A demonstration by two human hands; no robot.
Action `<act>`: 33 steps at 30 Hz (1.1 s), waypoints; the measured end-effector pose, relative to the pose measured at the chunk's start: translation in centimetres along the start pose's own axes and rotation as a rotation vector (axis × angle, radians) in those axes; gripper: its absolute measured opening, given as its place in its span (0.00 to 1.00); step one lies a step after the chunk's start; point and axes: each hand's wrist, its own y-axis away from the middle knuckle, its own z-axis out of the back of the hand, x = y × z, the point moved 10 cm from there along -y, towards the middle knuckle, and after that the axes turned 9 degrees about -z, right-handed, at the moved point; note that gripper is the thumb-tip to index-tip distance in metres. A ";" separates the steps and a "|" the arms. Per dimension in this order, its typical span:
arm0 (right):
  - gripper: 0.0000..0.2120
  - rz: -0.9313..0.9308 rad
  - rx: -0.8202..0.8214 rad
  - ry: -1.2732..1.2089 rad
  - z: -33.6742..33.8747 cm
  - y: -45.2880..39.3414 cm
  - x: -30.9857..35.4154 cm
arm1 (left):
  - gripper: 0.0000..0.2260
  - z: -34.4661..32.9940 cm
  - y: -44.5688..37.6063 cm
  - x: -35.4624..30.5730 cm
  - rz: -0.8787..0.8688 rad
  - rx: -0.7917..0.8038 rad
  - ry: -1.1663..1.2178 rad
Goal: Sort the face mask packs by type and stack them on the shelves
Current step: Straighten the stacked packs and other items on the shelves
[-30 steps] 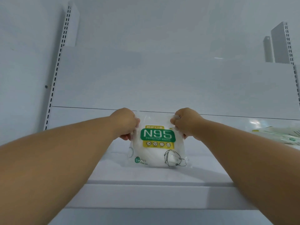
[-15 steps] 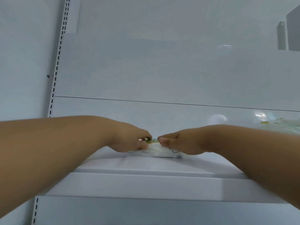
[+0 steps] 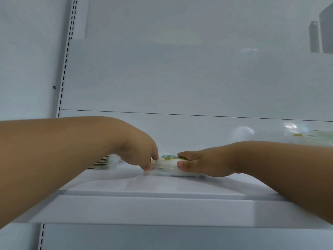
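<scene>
The left hand (image 3: 138, 156) is reaching down onto the shelf (image 3: 144, 210), its curled fingertips pinching the left end of the mask pack (image 3: 168, 166). The right hand (image 3: 196, 164) is gripping the pack's right end, fingers lying over the top and thumb pressing against the near side. The pack is lying flat between the two hands, on the middle of the shelf and set back from its front edge.

The pack is showing as a white bundle in clear, crinkled wrapping, with a strip of green and yellow label peeking out on top; the lettering is too covered to read. Its right half is hiding under the right hand.

Behind the left wrist, a blurred stack (image 3: 104, 162) of something flat is sitting toward the shelf's left end, too smeared to identify. At the far right edge, more packs (image 3: 315, 138) in glossy wrapping are lying on the shelf, cut off by the frame and partly screened by the right forearm.
</scene>
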 end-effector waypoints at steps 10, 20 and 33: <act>0.32 0.013 -0.043 -0.061 0.0 -0.7 -0.5 | 0.10 -0.8 -2.5 2.1 0.184 -0.126 0.555; 0.28 -0.019 -0.009 -0.043 0.0 -0.3 0.2 | 0.15 -2.4 -1.3 3.3 0.255 -0.110 0.633; 0.30 -0.021 0.021 -0.004 2.2 -2.2 -1.6 | 0.11 2.1 -4.8 -1.3 -0.164 -0.145 0.403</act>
